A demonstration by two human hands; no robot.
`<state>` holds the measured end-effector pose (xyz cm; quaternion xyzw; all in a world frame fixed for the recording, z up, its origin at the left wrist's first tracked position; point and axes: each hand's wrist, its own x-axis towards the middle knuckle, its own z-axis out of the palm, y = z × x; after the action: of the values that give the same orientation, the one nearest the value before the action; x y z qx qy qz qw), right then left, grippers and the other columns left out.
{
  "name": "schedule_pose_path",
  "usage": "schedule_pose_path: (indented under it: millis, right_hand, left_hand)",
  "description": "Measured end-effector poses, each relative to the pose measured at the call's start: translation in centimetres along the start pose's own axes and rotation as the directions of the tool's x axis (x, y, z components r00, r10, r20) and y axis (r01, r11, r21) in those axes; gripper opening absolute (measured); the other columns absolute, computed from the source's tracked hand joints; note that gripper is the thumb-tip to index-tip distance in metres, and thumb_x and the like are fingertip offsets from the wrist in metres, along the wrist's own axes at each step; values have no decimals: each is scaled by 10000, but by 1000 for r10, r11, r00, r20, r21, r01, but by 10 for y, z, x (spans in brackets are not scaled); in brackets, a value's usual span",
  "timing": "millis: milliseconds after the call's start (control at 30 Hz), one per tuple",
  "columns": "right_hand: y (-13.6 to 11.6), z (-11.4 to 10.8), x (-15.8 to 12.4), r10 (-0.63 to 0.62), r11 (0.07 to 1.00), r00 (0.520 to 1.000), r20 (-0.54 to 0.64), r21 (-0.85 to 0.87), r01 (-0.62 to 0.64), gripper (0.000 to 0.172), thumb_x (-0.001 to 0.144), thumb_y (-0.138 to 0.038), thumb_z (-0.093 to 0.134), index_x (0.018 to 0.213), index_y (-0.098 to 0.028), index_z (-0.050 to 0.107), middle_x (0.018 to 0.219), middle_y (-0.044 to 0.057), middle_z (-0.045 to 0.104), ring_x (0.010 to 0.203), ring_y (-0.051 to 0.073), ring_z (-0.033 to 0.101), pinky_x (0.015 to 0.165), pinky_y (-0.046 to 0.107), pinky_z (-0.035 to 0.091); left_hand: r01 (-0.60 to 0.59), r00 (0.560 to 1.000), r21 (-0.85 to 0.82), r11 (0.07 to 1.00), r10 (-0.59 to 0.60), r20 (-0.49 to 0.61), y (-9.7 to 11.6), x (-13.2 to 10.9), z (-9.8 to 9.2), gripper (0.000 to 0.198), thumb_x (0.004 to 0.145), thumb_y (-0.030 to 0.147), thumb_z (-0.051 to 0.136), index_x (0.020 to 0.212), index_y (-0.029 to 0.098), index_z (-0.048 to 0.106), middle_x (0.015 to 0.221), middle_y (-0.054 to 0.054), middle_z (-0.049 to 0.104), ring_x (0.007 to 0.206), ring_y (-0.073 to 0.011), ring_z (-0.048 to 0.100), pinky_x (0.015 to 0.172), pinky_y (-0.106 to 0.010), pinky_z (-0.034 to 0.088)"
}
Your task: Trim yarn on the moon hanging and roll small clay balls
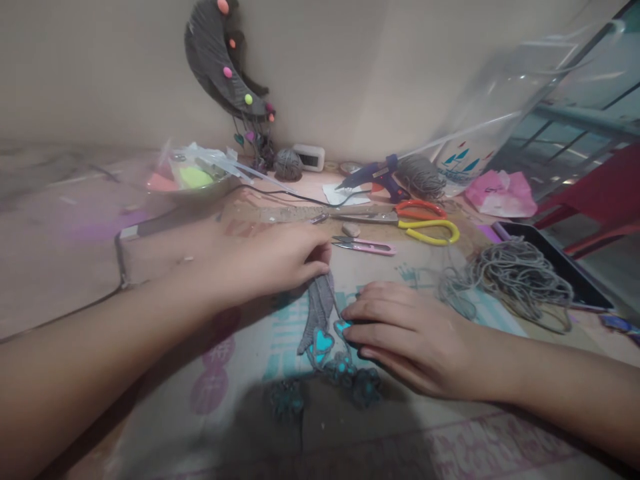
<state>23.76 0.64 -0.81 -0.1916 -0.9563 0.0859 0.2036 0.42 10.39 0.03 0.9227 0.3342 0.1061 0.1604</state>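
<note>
My left hand [295, 260] pinches the upper end of a grey yarn-wrapped strip [320, 300], which hangs down toward me on the printed sheet. Beside its lower end lies a turquoise heart [323, 342] edged with grey yarn. My right hand [410, 333] has its fingers together, with the tips on a second, smaller turquoise heart [342, 327] on a grey cord; the thumb is partly hidden. Grey yarn flowers with turquoise centres, including one flower [367, 387] and another flower [287, 398], lie just below, in shadow.
Beyond my hands lie pink thread snips [367, 247], scissors with red and yellow handles [427, 223] and a blue glue gun [373, 177]. Loose grey yarn [525, 280] sits right, by a dark tablet [565, 267]. A grey crescent ornament [210, 60] leans on the wall.
</note>
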Motion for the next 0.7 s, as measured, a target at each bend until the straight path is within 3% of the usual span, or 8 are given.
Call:
schedule_pose_path:
  millis: [233, 400, 533, 700]
  right_hand:
    - [1, 2, 0, -2, 1000, 1000, 13, -13, 2, 223, 942, -124, 547, 1148, -107, 631, 1144, 138, 690, 1078, 234, 598, 969, 419, 501]
    - [0, 2, -1, 13, 1000, 1000, 6, -1, -13, 213, 951, -133, 538, 1146, -99, 617, 1122, 137, 695, 1082, 230, 599, 993, 417, 492]
    - [-1, 2, -1, 28, 1000, 1000, -4, 8, -28, 195, 955, -140, 536, 1133, -104, 609, 1102, 137, 695, 1079, 223, 603, 987, 409, 495]
    - [-1, 3, -1, 30, 1000, 1000, 3, -1, -30, 187, 955, -139, 533, 1125, -111, 605, 1105, 130, 694, 1072, 224, 603, 977, 401, 499]
  left_hand:
    - [26, 999, -62, 998, -28, -25, -4, 1, 5, 83, 876, 254, 570, 885, 214, 641, 843, 1, 697, 758, -166, 621, 664, -271, 426]
    - [51, 999, -124, 991, -50, 10, -7, 0, 0, 167, 917, 268, 496, 961, 220, 650, 920, -8, 708, 819, -168, 642, 704, -273, 451]
    - [69, 998, -139, 988, -67, 23, -6, 0, -3, 195, 880, 354, 581, 992, 206, 641, 908, -11, 695, 790, -169, 633, 683, -272, 454]
    - [57, 998, -110, 992, -56, 12, -4, 0, 1, 175, 856, 339, 627, 969, 206, 635, 891, -8, 686, 790, -175, 628, 691, -280, 457]
